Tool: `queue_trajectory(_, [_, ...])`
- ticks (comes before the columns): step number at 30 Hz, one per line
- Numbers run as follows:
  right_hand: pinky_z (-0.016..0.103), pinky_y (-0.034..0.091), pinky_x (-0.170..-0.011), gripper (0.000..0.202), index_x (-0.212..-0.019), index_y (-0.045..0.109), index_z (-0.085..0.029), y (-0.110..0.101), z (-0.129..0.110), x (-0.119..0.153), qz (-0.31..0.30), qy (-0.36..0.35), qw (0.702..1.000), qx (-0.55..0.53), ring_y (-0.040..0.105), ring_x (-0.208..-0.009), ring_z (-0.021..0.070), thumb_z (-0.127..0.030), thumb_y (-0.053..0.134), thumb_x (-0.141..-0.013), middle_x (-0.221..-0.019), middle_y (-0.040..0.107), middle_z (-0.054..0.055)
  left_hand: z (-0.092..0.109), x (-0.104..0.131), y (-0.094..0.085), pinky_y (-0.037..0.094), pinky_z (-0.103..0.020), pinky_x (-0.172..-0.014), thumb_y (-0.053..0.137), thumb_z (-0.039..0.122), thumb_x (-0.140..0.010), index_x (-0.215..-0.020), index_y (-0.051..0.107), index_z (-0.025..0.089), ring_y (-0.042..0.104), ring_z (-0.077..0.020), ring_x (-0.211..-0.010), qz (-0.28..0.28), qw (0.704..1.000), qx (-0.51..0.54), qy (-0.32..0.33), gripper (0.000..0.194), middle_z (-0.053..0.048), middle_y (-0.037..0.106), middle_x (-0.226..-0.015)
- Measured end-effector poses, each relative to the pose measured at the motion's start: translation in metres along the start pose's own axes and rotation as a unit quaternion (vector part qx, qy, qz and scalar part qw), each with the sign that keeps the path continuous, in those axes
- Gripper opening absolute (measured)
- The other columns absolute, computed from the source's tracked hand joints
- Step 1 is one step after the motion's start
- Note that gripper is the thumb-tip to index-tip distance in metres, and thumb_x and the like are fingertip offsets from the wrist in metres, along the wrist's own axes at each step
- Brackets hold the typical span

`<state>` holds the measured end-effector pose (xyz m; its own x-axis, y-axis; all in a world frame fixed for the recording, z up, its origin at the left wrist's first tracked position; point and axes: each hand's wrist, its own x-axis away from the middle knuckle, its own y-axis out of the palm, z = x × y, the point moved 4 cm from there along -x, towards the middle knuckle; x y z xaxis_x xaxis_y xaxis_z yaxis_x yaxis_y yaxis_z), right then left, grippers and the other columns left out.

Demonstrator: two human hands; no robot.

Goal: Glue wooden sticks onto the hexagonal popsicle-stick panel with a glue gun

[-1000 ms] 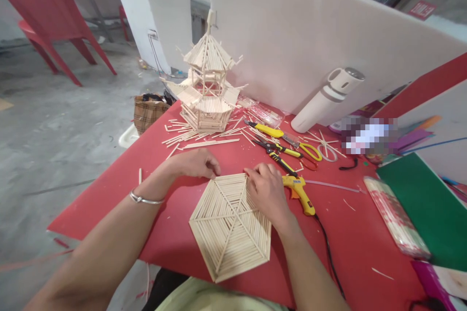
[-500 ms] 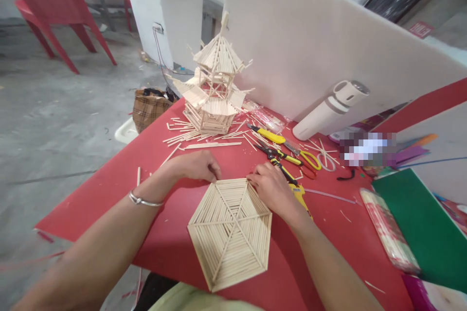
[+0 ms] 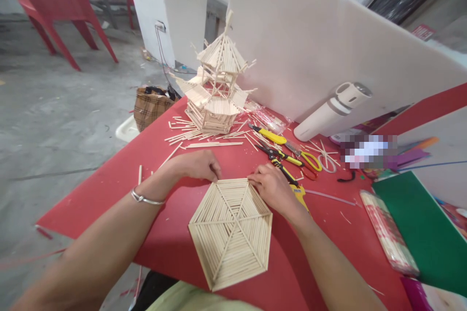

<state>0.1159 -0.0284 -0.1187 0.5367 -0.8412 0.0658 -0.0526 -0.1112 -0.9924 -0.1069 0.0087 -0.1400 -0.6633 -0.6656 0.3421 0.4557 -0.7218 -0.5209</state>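
A hexagonal panel of thin wooden sticks (image 3: 233, 233), crossed by ribs that meet near its middle, lies on the red tabletop (image 3: 168, 238). My left hand (image 3: 204, 165) has its fingers pressed together at the panel's upper left corner. At the upper right corner, my right hand (image 3: 268, 182) pinches the panel's edge between thumb and fingers. Beyond both hands stands a tiered stick tower (image 3: 219, 82) with a pointed roof, and loose sticks (image 3: 197, 133) are scattered round its base.
Right of the tower lie a yellow cutter (image 3: 270, 135), pliers (image 3: 286, 158), scissors (image 3: 310, 160) and a yellow glue gun (image 3: 299, 195). A white flask (image 3: 332, 112) leans against the pale partition (image 3: 310, 34). Bagged sticks (image 3: 388, 233) and a green board (image 3: 419, 228) are at the right.
The view has shifted slightly. Both hands keep nearly the same places at the panel's upper corners.
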Motion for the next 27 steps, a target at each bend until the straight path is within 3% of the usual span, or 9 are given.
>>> queue_trajectory(27, [0.032,0.030,-0.076,0.020,-0.091,0.078,-0.026,0.0011,-0.0048,0.0051,0.049,-0.004,0.998,0.038,0.046,-0.085,0.0182,-0.021,0.059,-0.095,-0.082,0.062,0.002,0.0056,0.0023,0.0003,0.041,-0.021,-0.061,0.067,0.021,-0.070,-0.083,0.082,0.021,0.061,-0.0134,-0.068,0.004,1.000,0.013,-0.028,0.020,-0.001,0.074,-0.076])
